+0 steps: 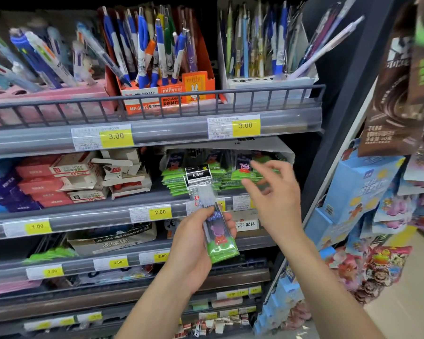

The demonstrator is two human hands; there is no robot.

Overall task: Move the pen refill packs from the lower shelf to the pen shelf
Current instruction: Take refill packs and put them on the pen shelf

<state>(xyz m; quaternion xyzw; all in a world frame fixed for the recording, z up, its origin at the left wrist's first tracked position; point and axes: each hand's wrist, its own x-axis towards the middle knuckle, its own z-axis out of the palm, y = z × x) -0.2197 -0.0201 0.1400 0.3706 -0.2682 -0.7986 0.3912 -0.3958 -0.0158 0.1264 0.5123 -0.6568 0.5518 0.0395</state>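
Holding refill packs, status:
left hand point(194, 243): gripping pen refill packs point(212, 216), fingers curled round
right hand point(277, 196): hovering open, fingers loose, near green packs point(179, 178) on shelf

Two hands point(196, 243) point(277, 199), two held refill packs point(211, 216), three pen boxes point(167, 94) on top shelf.

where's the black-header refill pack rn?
Head view, center: the black-header refill pack is held by the left hand with a green cartoon pack, before the green packs' box.
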